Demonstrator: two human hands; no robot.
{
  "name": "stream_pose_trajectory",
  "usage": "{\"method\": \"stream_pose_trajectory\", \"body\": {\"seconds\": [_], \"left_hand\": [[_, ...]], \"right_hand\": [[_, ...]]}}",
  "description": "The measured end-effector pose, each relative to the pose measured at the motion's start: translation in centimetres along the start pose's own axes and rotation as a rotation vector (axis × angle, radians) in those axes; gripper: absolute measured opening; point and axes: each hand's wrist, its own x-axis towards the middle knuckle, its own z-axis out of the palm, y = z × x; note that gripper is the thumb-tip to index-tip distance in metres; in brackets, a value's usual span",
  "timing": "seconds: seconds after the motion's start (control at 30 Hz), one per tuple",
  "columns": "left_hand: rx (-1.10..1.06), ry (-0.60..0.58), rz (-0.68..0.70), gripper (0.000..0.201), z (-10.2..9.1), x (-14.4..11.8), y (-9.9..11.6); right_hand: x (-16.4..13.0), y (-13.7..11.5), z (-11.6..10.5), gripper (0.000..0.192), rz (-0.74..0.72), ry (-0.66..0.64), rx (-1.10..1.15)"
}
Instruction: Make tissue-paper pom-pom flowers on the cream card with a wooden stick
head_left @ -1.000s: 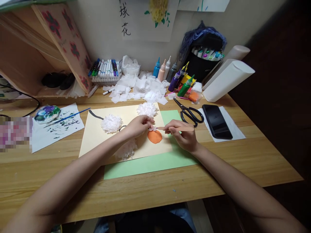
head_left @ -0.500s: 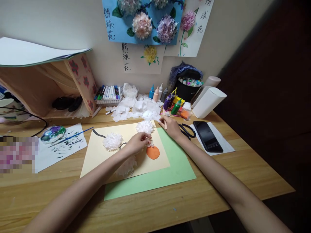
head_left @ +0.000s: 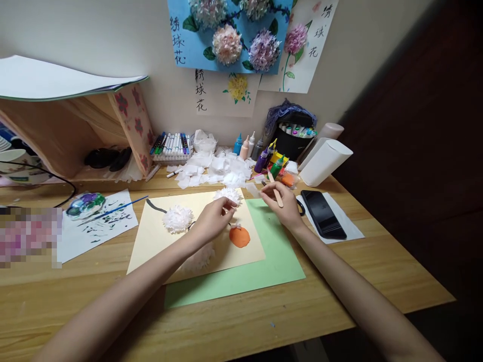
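While gripping a wooden craft stick (head_left: 278, 190) in the right hand (head_left: 285, 201) and apparently pinching a tissue square (head_left: 252, 189) at its fingertips, holds the left hand (head_left: 216, 216) over cream paper (head_left: 154, 241) with fingers bent together; cannot tell whether around anything. Shows three ruffled white pompoms (head_left: 178, 219) on the sheet, to all appearances finished: one at left, one at the far edge partly behind the left hand, one lower down and partly hidden by the left forearm. Presents an orange disc (head_left: 239, 238) flat on the same paper, just right of the left hand, with a small white tuft (head_left: 237, 225) at its upper edge and nearly all the rest bare. Looks, by that measure, barely begun on the fourth round. Offers plenty of tissue scraps (head_left: 222, 168) along the back of the desk, near squeeze bottles (head_left: 261, 162) and a marker rack (head_left: 172, 146). Includes a paintbrush (head_left: 124, 206) at left, a smartphone (head_left: 323, 214) at right and hydrangea pictures (head_left: 260, 50) on the wall. Reveals nothing blocking the disc, but places scissors (head_left: 301, 207), mostly hidden, close beside the right hand.
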Motion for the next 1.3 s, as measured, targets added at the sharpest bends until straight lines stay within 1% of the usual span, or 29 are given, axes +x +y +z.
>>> {"method": "stream_pose_trajectory", "body": {"seconds": [0.07, 0.13, 0.23, 0.37, 0.53, 0.73, 0.9, 1.07, 1.3], "left_hand": [[0.028, 0.040, 0.050, 0.020, 0.2, -0.2, 0.1], [0.033, 0.068, 0.099, 0.023, 0.3, -0.3, 0.1], [0.006, 0.078, 0.120, 0.019, 0.5, -0.2, 0.1], [-0.101, 0.054, 0.099, 0.014, 0.7, 0.2, -0.3], [-0.204, 0.030, 0.032, 0.015, 0.8, 0.6, -0.7], [-0.196, -0.021, -0.008, 0.017, 1.1, 0.7, -1.0], [-0.281, -0.063, -0.060, 0.013, 1.6, 0.9, -1.5], [-0.259, -0.062, -0.052, 0.011, 1.6, 1.0, -1.8], [-0.273, -0.044, -0.010, 0.021, 1.5, 0.8, -1.4]], "right_hand": [[-1.2, -1.0, -0.1, 0.020, 0.084, -0.079, 0.147], [-2.1, -1.8, 0.1, 0.022, 0.155, -0.134, 0.233], [-3.0, -2.3, 0.4, 0.023, 0.223, -0.186, 0.291], [-3.3, -2.3, 0.7, 0.023, 0.268, -0.218, 0.322], [-3.3, -2.2, 0.4, 0.024, 0.313, -0.208, 0.334], [-3.4, -2.1, 0.1, 0.023, 0.321, -0.192, 0.330], [-3.4, -2.0, 0.1, 0.021, 0.327, -0.171, 0.313], [-3.4, -2.1, 0.1, 0.019, 0.326, -0.163, 0.295], [-3.5, -1.9, 0.1, 0.017, 0.313, -0.162, 0.269]]}}
